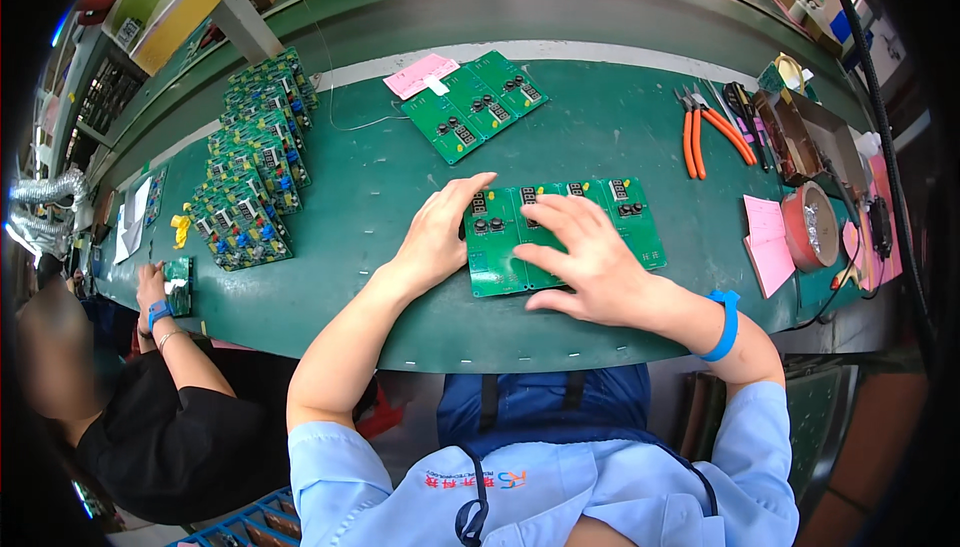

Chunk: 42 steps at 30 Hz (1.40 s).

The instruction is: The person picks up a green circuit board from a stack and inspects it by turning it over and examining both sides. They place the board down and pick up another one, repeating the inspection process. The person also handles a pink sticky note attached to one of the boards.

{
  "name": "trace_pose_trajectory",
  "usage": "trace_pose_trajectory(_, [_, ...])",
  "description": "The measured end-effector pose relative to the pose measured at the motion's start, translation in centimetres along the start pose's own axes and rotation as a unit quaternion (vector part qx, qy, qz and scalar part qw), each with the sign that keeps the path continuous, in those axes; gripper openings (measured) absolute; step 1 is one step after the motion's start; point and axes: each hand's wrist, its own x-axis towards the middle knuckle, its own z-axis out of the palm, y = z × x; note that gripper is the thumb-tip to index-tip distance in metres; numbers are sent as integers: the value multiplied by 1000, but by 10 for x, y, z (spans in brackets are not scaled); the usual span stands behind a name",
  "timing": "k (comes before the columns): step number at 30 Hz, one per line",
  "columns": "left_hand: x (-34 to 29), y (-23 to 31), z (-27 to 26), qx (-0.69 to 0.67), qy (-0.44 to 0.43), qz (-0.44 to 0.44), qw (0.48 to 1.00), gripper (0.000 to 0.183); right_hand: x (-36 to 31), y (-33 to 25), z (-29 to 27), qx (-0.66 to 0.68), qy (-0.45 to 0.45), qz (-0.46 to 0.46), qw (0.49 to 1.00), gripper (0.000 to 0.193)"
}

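A green circuit board panel (497, 267) with small digit displays and black round buttons lies flat on the bench in front of me. My left hand (437, 232) rests against its left edge, fingers stretched toward the upper left corner; the thumb is partly hidden. Over the middle of the panel my right hand (595, 262) is spread, fingers apart and holding nothing, covering part of the displays and buttons. Whether its fingertips touch the board I cannot tell. Beyond lies a second green panel (475, 107) of the same kind, with a pink paper slip (420, 76) at its upper left corner.
Several populated circuit boards (245, 217) stand in rows at the left. Orange-handled pliers (693, 137), a tape roll (808, 227), pink papers (768, 247) and a brown box (785, 137) are at the right. A co-worker's hand (150, 287) holds a board at far left.
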Motion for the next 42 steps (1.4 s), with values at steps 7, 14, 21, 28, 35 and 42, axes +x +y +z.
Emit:
trace_pose_trajectory(7, [-2,-2,2,-25,17,5,1000,56,18,-5,16,-35,-26,1,999,45])
trace_pose_trajectory(14, [-2,1,1,12,36,51,998,56,17,-2,25,-48,-14,-15,999,49])
trace_pose_trajectory(21, [-1,3,-1,4,79,81,994,56,10,-6,24,-56,57,-102,992,36])
trace_pose_trajectory(28, [-1,4,0,-20,72,67,995,57,-10,1,5,-37,53,-115,991,24])
trace_pose_trajectory(35, [2,8,2,-43,69,70,994,58,-34,14,-25,-104,-82,52,990,76])
trace_pose_trajectory(42, [-4,2,-4,-20,88,78,993,56,-15,14,-28,-105,-97,48,989,75])
